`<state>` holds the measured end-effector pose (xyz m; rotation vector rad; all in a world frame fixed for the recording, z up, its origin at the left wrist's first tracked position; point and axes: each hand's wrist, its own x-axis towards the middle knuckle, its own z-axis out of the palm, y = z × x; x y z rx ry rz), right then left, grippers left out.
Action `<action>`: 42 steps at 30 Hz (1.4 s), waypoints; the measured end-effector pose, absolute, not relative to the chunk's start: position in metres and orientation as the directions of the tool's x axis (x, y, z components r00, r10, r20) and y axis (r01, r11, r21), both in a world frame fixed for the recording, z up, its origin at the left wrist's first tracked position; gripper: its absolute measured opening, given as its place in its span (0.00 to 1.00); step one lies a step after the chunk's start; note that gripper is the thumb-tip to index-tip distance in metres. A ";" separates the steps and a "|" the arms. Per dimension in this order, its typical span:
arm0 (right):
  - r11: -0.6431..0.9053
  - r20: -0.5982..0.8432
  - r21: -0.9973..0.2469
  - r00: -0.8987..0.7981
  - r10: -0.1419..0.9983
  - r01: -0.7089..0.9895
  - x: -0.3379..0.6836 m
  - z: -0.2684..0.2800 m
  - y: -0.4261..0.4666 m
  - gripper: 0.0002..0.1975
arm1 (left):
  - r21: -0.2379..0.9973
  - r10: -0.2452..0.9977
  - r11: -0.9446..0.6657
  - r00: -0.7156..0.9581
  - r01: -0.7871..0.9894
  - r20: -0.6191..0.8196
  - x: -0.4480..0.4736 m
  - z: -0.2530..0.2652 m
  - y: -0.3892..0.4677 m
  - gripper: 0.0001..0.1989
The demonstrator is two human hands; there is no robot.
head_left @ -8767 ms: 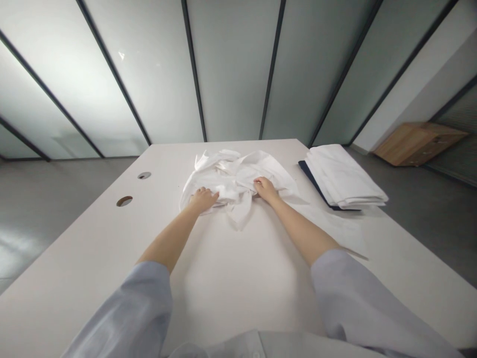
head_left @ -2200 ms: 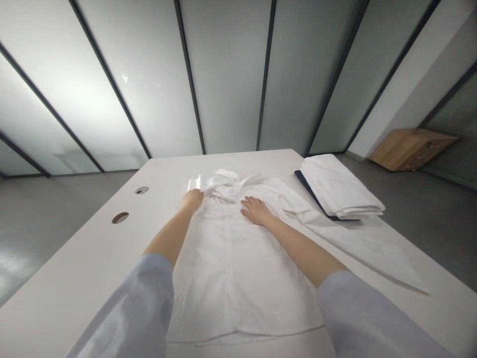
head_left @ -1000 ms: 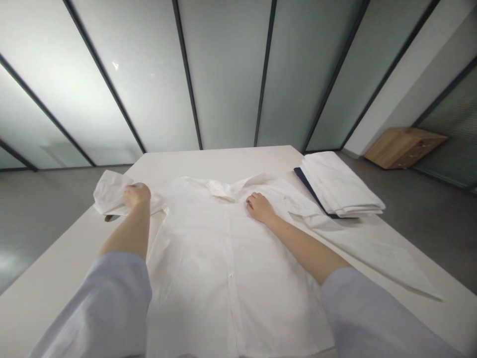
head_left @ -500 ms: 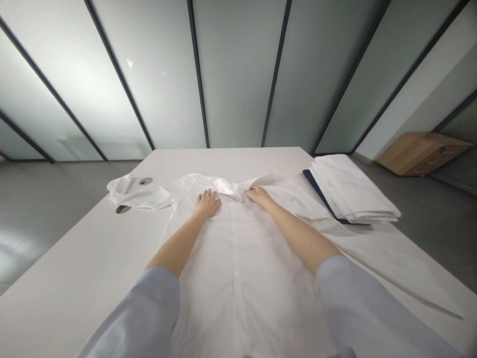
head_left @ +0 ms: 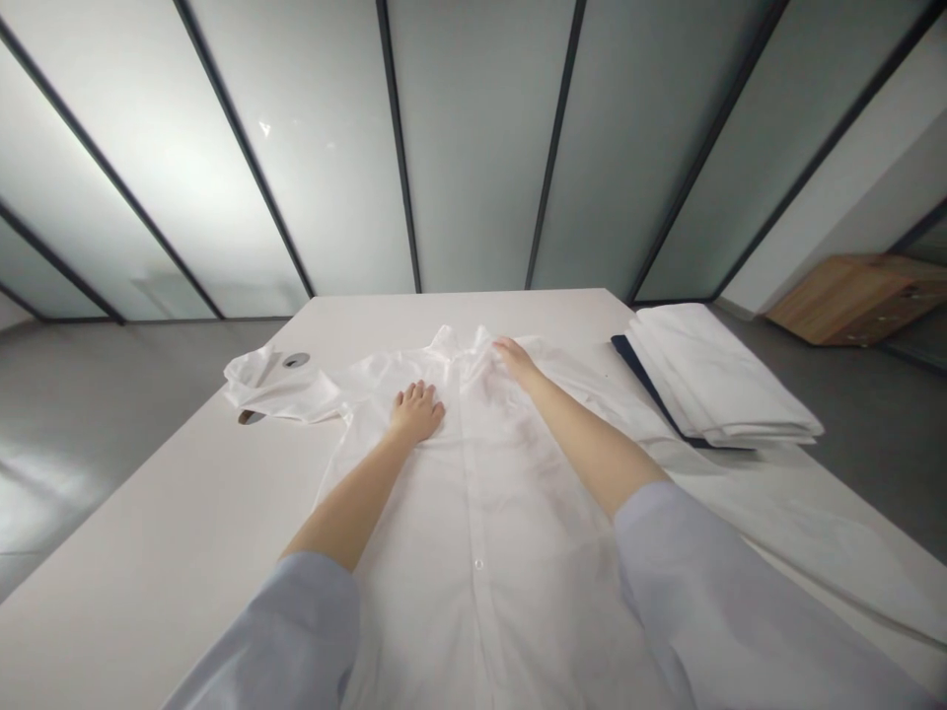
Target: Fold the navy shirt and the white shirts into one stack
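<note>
A white button-up shirt [head_left: 473, 493] lies spread front-up on the white table [head_left: 170, 532], its collar at the far end. My left hand [head_left: 416, 412] rests flat on the shirt's upper left chest, fingers apart. My right hand [head_left: 512, 357] pinches the collar [head_left: 463, 345] and lifts it a little. The shirt's left sleeve [head_left: 277, 387] lies bunched toward the table's left edge. Its right sleeve [head_left: 799, 532] stretches out along the table to the right.
A stack of folded white cloth [head_left: 721, 380] sits on a dark board at the right of the table. Two round cable holes [head_left: 296, 360] are near the left edge, partly covered by the sleeve. A wooden cabinet [head_left: 843, 296] stands on the floor at far right.
The crumpled shirt has been spread flat. My left hand pulled the left sleeve out, then came back onto the chest. My right hand moved up and lifted the collar.
</note>
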<state>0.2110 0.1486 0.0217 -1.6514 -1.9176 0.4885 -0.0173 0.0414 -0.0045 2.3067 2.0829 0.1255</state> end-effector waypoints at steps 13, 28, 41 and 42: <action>-0.084 -0.052 -0.176 0.076 0.996 0.981 0.280 -0.010 0.103 0.37 | 0.098 0.993 0.114 -0.114 0.989 -0.003 -0.033 -0.005 0.076 0.39; 0.138 0.184 -0.072 -0.123 0.975 0.988 0.252 0.005 0.084 0.21 | 0.056 0.981 0.021 -0.031 0.998 0.191 -0.041 0.004 0.035 0.27; 0.186 -0.081 -0.118 -0.196 0.977 0.975 0.237 -0.005 0.046 0.36 | 0.029 0.999 0.018 -0.017 0.999 -0.047 -0.024 -0.002 0.050 0.39; 0.201 -0.066 -0.123 -0.210 0.975 0.972 0.240 -0.004 0.051 0.34 | 0.034 0.999 0.011 -0.010 0.999 -0.043 -0.025 -0.002 0.054 0.39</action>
